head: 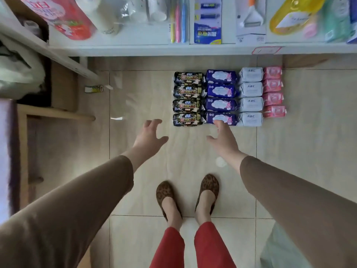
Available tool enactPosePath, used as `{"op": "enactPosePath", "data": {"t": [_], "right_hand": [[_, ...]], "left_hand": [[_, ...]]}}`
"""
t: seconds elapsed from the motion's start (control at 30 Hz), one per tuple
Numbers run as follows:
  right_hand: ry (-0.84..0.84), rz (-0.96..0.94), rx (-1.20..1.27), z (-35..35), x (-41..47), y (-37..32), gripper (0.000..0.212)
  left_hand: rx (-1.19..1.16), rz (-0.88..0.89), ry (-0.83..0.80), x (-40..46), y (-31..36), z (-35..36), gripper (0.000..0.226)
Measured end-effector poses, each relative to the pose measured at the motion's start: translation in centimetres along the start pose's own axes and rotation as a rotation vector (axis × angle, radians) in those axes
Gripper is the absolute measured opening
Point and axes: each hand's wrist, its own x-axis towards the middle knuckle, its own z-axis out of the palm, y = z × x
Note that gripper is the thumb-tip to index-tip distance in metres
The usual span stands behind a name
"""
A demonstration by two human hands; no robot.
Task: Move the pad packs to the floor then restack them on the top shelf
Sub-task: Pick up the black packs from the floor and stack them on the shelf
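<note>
Pad packs lie on the tiled floor in four columns: black packs (187,99), purple packs (221,97), pale grey packs (250,96) and smaller pink packs (273,91). My left hand (149,137) hovers open, fingers spread, just below and left of the nearest black pack, holding nothing. My right hand (224,138) is open too; its fingertips overlap the near edge of the nearest purple pack. Whether it touches the pack I cannot tell.
A white shelf (173,50) runs across the top, holding toothbrushes (178,22), a battery card (208,22) and other goods. A cardboard box (63,86) and wooden frame (58,113) stand at left. My feet (187,194) are on the tiles behind the packs.
</note>
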Motion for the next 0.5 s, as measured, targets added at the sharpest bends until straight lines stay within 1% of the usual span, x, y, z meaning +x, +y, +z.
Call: {"op": "enactPosePath", "data": {"t": [0.1, 0.27, 0.4, 0.5], "right_hand": [[0.01, -0.029, -0.077, 4.1, 4.5, 1.8, 0.058], [0.08, -0.072, -0.18, 9.3, 10.4, 3.1, 0.062], [0.128, -0.075, -0.249, 12.7, 12.5, 3.7, 0.072], [0.206, -0.075, -0.275, 14.6, 13.3, 4.3, 0.077]], "left_hand": [[0.01, -0.001, 0.052, 5.8, -1.6, 3.8, 0.065], [0.06, 0.073, 0.093, 14.4, -2.5, 8.1, 0.063], [0.044, 0.113, 0.148, 19.3, -2.0, 10.4, 0.063], [0.031, 0.133, 0.123, 21.6, -1.8, 11.5, 0.068]]}}
